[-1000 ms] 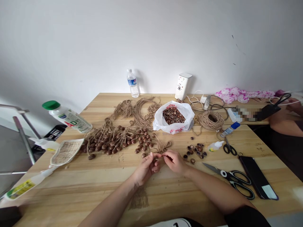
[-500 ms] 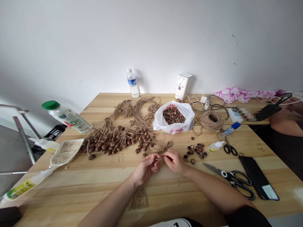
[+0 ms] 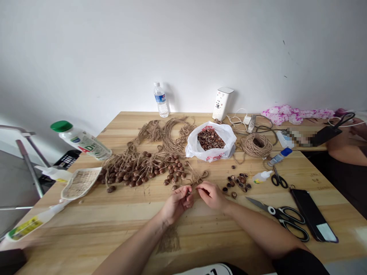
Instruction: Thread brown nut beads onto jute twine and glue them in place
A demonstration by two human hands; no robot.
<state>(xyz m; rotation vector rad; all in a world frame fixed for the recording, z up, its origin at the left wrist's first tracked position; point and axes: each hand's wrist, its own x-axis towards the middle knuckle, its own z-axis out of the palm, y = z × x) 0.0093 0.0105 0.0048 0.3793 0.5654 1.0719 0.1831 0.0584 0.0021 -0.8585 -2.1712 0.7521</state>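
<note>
My left hand (image 3: 176, 205) is closed, thumb against a bent forefinger, over the middle of the table. Just right of it, my right hand (image 3: 212, 196) pinches with thumb and fingertips, a small gap between the two. Whatever lies in either pinch is too small to make out. Right behind the fingers is a looped piece of brown twine (image 3: 200, 177). Several round brown nut shells (image 3: 174, 169) are heaped beyond my left hand, many tied to cords. To the right of my right hand lie loose hollow shell halves (image 3: 239, 181).
A white plastic bag (image 3: 210, 155) of shell pieces stands behind the hands, beside a twine coil (image 3: 256, 146). Large scissors (image 3: 282, 217), small scissors (image 3: 278, 179) and a glue bottle (image 3: 261, 177) lie right. Left are a woven tray (image 3: 82, 182) and green-capped bottle (image 3: 82, 141). Another person's arm (image 3: 346, 152) shows far right.
Both hands stay nearly in place, fingertips still close together. The right fingertips look slightly more drawn in. Nothing on the table has visibly moved.
</note>
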